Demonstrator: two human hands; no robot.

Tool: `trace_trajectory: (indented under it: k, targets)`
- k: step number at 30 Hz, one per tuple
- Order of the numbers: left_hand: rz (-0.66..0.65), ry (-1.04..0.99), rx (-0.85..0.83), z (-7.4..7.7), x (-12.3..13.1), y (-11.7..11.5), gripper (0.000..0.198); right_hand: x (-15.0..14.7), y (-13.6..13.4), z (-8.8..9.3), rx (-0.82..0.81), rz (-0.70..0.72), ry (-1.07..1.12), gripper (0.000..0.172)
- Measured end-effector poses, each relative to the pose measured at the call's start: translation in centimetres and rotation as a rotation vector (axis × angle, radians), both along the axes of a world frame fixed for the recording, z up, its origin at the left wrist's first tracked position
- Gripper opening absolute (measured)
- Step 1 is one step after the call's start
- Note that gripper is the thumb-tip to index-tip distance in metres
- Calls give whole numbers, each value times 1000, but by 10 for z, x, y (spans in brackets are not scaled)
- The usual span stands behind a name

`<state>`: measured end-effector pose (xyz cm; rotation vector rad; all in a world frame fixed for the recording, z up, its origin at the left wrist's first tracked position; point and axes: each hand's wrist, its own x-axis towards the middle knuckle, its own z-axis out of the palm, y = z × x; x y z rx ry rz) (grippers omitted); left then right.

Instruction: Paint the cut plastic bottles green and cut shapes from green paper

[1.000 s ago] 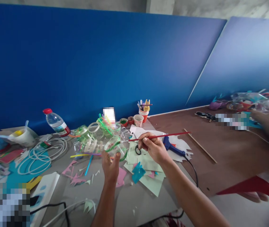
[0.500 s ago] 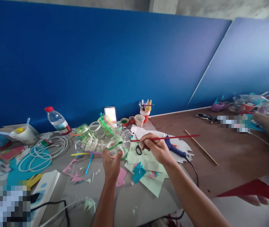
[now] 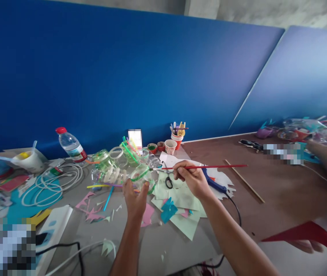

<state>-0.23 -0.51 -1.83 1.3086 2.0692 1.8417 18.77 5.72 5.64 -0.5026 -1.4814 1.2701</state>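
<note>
Clock centred on the left hand (image 3: 136,195), 12 pointing away. Left hand grasps a clear plastic piece (image 3: 144,180), green along its edges, at 12–1 o'clock. Right hand (image 3: 190,178), between 2 and 3, pinches a red-handled brush (image 3: 218,167); tip at 1, against or just beside the green edge, contact unclear. Risks, judged: brush pressure could twist the thin-looking piece in its grip; a thumb slip could smear any wet green; drips could mark the pale green sheets (image 3: 190,226) at 4.
</note>
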Motion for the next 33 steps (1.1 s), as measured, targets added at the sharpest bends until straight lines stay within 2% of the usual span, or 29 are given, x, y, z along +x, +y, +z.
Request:
trace_trajectory:
  k: [4,8,14,17,19,20,21,27,33]
  targets:
    - [72,9,-46,3,-3,0,40,10,16,1,-36,-72,19,16]
    - [197,-15,-8,4,-6,2,52,11,33,6,-51,-112,22,19]
    - [239,14,71,7,-6,1,55,0,63,17,-27,-207,-78,33]
    - [207,33,105,9,-4,-1,51,-15,90,19,7,-253,-190,38]
    - [168,67,128,10,-3,-3,46,-29,111,18,36,-360,-391,41]
    - [154,90,142,10,-3,-3,44,-37,121,17,68,-409,-538,40]
    - [154,101,157,9,-3,-3,43,-45,131,15,77,-433,-592,36]
    - [141,89,154,-2,-4,-3,47,-90,172,-3,85,-482,-819,28]
    - [168,66,123,-6,0,-3,55,-114,199,-18,109,-456,-943,29]
